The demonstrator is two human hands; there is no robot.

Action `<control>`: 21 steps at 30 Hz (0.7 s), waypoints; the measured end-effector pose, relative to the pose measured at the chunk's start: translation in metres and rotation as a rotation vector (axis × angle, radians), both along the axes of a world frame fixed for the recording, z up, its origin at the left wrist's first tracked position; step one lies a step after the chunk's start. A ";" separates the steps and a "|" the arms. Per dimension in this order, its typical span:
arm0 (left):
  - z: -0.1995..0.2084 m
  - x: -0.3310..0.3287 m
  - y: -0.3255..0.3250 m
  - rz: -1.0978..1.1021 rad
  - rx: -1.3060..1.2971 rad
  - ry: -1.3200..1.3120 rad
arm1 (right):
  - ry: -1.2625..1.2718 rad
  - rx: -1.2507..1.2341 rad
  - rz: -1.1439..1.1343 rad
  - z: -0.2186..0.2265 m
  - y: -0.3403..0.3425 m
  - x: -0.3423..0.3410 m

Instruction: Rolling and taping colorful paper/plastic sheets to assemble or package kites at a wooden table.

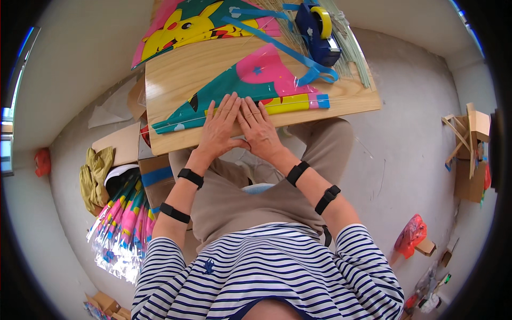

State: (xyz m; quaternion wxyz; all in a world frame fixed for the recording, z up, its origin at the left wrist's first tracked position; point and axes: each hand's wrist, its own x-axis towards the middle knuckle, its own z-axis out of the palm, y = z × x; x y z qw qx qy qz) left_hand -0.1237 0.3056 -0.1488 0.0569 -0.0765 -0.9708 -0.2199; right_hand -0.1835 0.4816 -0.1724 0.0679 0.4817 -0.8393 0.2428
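A folded triangular sheet of thin printed plastic [233,85], green and pink with a yellow band, lies on the wooden table [178,74] before me. It looks like a kite sail. Both hands press flat on its near edge, fingers together and pointing away: my left hand [217,129] beside my right hand [261,133], thumbs nearly meeting. A thin pale rod [184,122] runs along that edge and passes under my hands. At the sheet's right end sits a piece of blue tape [323,101]. What lies beneath my palms is hidden.
Farther back lie another printed sheet [186,26] with a yellow cartoon animal, blue tape strips [266,36], a blue tape dispenser [320,45] and a bundle of thin rods [352,48]. Folded printed sheets [125,224] hang beside a cardboard box [154,170] at my left.
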 end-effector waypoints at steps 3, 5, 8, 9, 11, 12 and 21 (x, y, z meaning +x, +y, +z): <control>-0.002 0.001 0.000 0.009 0.002 0.026 | -0.107 -0.052 0.042 0.006 0.003 -0.002; -0.002 0.002 0.001 0.007 -0.038 0.049 | -0.159 -0.066 0.057 0.007 0.005 -0.003; 0.001 0.000 0.003 0.018 -0.062 0.033 | -0.151 -0.094 0.060 0.008 0.007 -0.005; 0.000 0.000 0.003 0.019 -0.061 0.033 | -0.138 -0.078 0.057 0.009 0.008 -0.005; -0.001 0.001 0.002 0.012 -0.070 0.043 | -0.123 -0.064 0.053 0.009 0.007 -0.005; -0.001 0.001 0.002 0.012 -0.070 0.045 | -0.151 -0.098 0.054 0.009 0.006 -0.005; -0.001 0.002 0.003 0.017 -0.092 0.036 | -0.197 -0.241 -0.429 0.026 0.049 -0.048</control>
